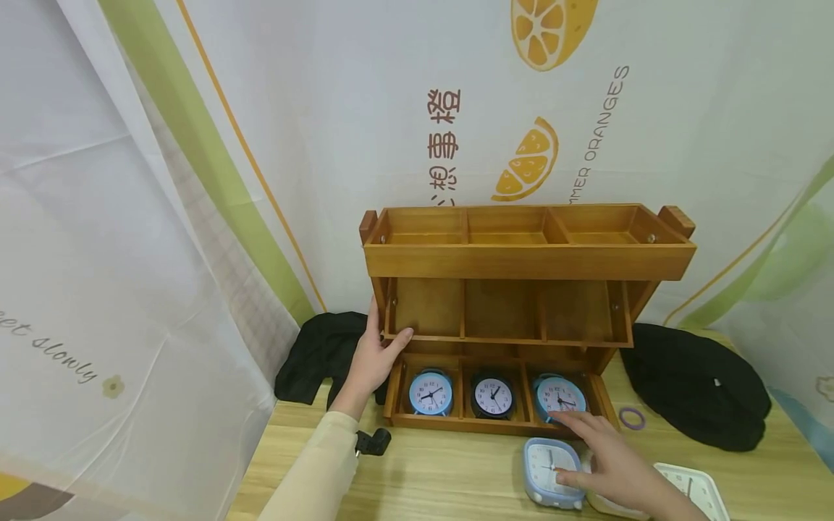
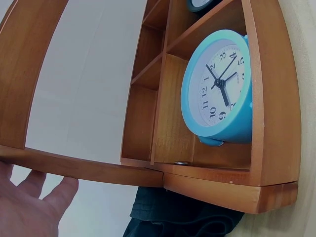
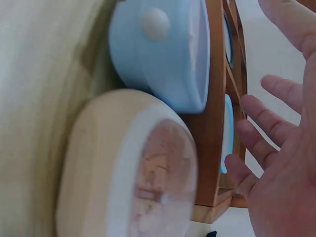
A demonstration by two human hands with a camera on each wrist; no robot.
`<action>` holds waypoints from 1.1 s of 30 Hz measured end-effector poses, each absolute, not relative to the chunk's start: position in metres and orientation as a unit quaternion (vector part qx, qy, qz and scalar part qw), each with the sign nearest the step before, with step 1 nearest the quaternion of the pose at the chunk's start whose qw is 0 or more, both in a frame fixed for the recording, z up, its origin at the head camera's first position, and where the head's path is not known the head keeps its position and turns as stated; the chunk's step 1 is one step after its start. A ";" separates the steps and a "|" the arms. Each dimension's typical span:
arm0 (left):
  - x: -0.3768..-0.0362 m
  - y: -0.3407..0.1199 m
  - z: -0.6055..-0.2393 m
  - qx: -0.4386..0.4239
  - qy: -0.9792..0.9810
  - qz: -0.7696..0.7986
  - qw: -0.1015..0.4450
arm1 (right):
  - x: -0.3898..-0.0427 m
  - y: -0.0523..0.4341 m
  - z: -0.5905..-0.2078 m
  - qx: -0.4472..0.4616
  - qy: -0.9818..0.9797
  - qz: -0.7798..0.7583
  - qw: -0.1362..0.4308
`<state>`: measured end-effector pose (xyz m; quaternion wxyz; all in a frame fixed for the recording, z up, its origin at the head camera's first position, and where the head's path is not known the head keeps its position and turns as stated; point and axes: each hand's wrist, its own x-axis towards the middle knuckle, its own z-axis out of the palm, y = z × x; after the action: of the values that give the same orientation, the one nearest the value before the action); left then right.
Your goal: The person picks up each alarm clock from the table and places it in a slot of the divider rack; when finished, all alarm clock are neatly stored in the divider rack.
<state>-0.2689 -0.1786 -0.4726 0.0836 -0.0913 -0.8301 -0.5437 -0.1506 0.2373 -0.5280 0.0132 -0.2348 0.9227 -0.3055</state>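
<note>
A wooden tiered box (image 1: 531, 262) stands unfolded at the back of the table. My left hand (image 1: 374, 365) holds its left side, thumb at the front and fingers behind the side panel; the left wrist view shows the fingertips against a wooden side bar (image 2: 89, 168). In the bottom tier sit a light-blue round alarm clock (image 1: 431, 393), a black one (image 1: 493, 396) and another light-blue one (image 1: 560, 394). My right hand (image 1: 612, 459), fingers spread and nothing in them, hovers above a pale-blue square alarm clock (image 1: 552, 496) and a cream alarm clock (image 3: 98, 163).
A white clock (image 1: 700, 492) lies at the front right, partly behind my right forearm. Black cloths (image 1: 319, 354) lie on both sides of the box. A purple ring (image 1: 632, 418) and a small black plug-like object (image 1: 373, 442) are on the table. Printed curtains hang behind.
</note>
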 end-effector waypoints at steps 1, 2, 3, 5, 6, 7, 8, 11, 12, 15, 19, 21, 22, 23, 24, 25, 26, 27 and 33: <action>-0.269 -0.179 -0.473 -0.091 -0.830 -0.543 0.083 | -0.149 0.236 -0.529 -0.234 0.926 -0.297 0.016; -0.269 -0.179 -0.473 -0.090 -0.831 -0.543 0.083 | -0.148 0.235 -0.530 -0.234 0.929 -0.285 0.018; -0.269 -0.179 -0.473 -0.090 -0.831 -0.542 0.083 | -0.147 0.234 -0.531 -0.233 0.933 -0.275 0.021; -0.269 -0.179 -0.473 -0.090 -0.831 -0.542 0.084 | -0.145 0.232 -0.533 -0.227 0.938 -0.261 0.036; -0.270 -0.179 -0.473 -0.091 -0.831 -0.542 0.085 | -0.145 0.231 -0.534 -0.221 0.939 -0.258 0.048; -0.270 -0.179 -0.474 -0.090 -0.831 -0.542 0.085 | -0.144 0.230 -0.535 -0.213 0.941 -0.257 0.063; -0.270 -0.179 -0.474 -0.091 -0.831 -0.542 0.085 | -0.144 0.230 -0.536 -0.204 0.942 -0.254 0.074; -0.270 -0.178 -0.474 -0.094 -0.831 -0.543 0.084 | -0.144 0.228 -0.540 -0.178 0.950 -0.238 0.099; -0.270 -0.178 -0.474 -0.094 -0.830 -0.543 0.084 | -0.144 0.228 -0.541 -0.171 0.951 -0.235 0.106; -0.270 -0.178 -0.474 -0.093 -0.830 -0.543 0.084 | -0.144 0.226 -0.544 -0.159 0.953 -0.229 0.115; -0.270 -0.179 -0.474 -0.092 -0.830 -0.544 0.085 | -0.144 0.225 -0.545 -0.161 0.954 -0.226 0.117; -0.270 -0.179 -0.474 -0.092 -0.830 -0.544 0.085 | -0.145 0.224 -0.544 -0.163 0.954 -0.225 0.113; -0.270 -0.179 -0.474 -0.093 -0.830 -0.544 0.085 | -0.144 0.224 -0.545 -0.166 0.955 -0.223 0.107; -0.270 -0.179 -0.475 -0.093 -0.830 -0.544 0.085 | -0.144 0.223 -0.545 -0.166 0.955 -0.223 0.102; -0.270 -0.180 -0.475 -0.093 -0.830 -0.543 0.085 | -0.144 0.223 -0.545 -0.165 0.956 -0.221 0.097; -0.270 -0.180 -0.475 -0.092 -0.831 -0.542 0.084 | -0.143 0.223 -0.546 -0.162 0.958 -0.217 0.092; -0.270 -0.180 -0.475 -0.091 -0.831 -0.542 0.084 | -0.143 0.222 -0.546 -0.157 0.960 -0.213 0.089; -0.270 -0.180 -0.475 -0.091 -0.832 -0.541 0.084 | -0.142 0.222 -0.546 -0.152 0.962 -0.208 0.086; -0.270 -0.180 -0.474 -0.087 -0.832 -0.542 0.078 | -0.138 0.220 -0.545 -0.143 0.967 -0.201 0.055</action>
<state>-0.2704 -0.1798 -0.4743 0.0777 -0.0868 -0.8323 -0.5419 -0.1383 0.2199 -0.5452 0.0554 -0.1430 0.9674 -0.2013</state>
